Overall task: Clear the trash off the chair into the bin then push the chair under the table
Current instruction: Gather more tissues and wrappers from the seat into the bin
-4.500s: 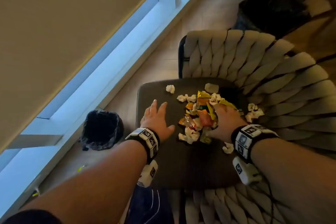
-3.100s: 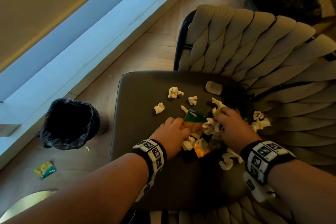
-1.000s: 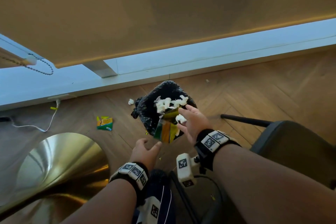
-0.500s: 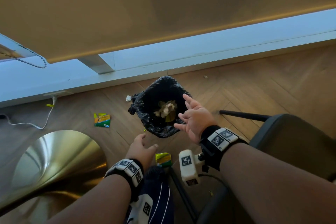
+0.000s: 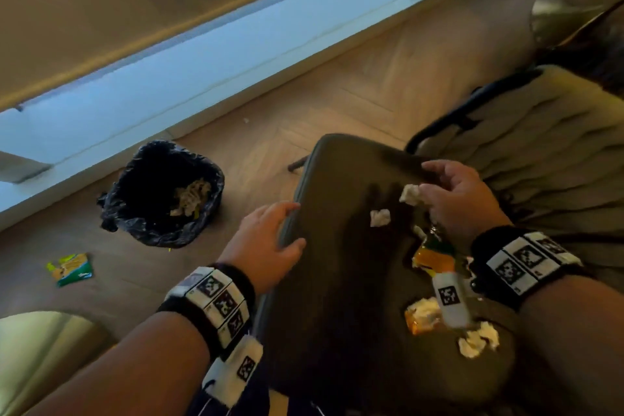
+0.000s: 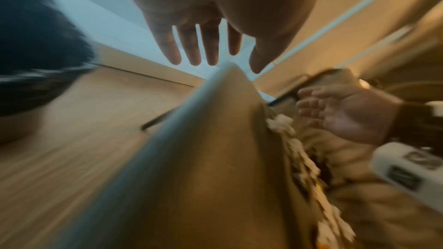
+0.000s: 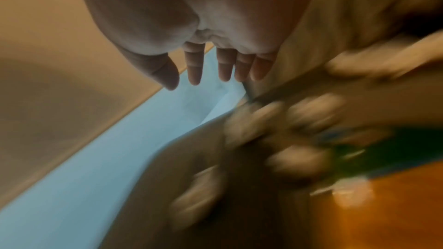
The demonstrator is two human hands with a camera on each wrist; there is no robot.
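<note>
The chair (image 5: 341, 280) stands on the wooden floor (image 5: 337, 91) with its dark seat running lengthwise away from the person, and its woven backrest (image 5: 540, 159) along the seat's right edge. The left hand (image 5: 266, 243) hovers over the seat's left edge, fingers spread and straight, holding nothing. The right hand (image 5: 456, 199) is above the seat's far right corner, fingers loosely extended beside a crumpled paper ball (image 5: 410, 194); whether it touches the ball, I cannot tell. Another paper ball (image 5: 380, 217) lies mid-seat, and an orange wrapper (image 5: 430, 255) and more paper wads (image 5: 477, 343) lie along the right edge. The bin (image 5: 162, 192), lined in black and holding trash, stands on the floor left of the chair, with a green wrapper (image 5: 70, 268) nearby.
</note>
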